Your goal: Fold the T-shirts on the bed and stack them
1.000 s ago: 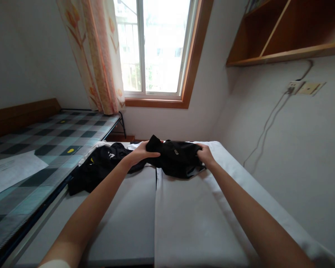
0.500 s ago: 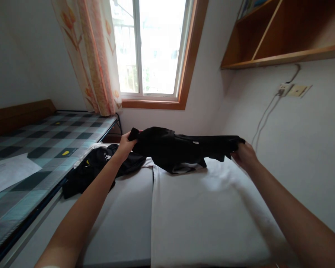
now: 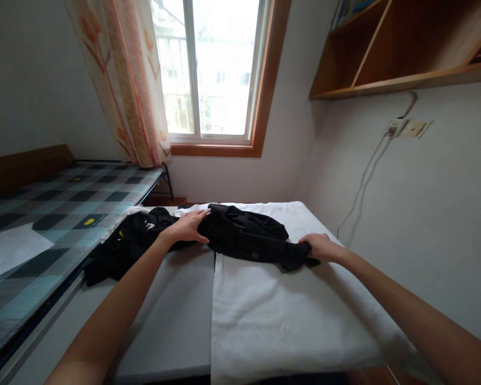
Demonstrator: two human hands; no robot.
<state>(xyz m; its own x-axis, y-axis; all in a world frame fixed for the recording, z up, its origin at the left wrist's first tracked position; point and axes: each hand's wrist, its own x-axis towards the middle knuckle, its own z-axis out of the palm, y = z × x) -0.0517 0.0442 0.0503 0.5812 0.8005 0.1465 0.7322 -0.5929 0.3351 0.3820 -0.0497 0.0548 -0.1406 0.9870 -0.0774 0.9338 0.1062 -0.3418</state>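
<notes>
A bunched black garment [image 3: 248, 235] lies across the white cloth [image 3: 264, 310] on the table; its exact kind cannot be made out. At its left end is my left hand [image 3: 188, 227], fingers stretched out and thumb apart, touching the fabric edge. My right hand [image 3: 320, 248] is closed around the garment's right end, with a dark tip hanging past the fingers. Left of it, partly behind my left forearm, a heap of black clothing [image 3: 132, 235] with white and yellow marks rests on the grey tabletop [image 3: 168, 310].
A bed with a checked mattress [image 3: 116, 182] stands along the left, holding a sheet of paper [image 3: 14, 251]. Ahead are a window [image 3: 216, 69] and a flowered curtain [image 3: 124, 80]. A wooden shelf [image 3: 377, 88] overhangs the right; cables [image 3: 363, 187] hang from a wall socket [image 3: 396, 127].
The black garment has come down from being held stretched in the air onto the white cloth. Both hands moved lower, the right one also inward, and the left fingers have spread.
</notes>
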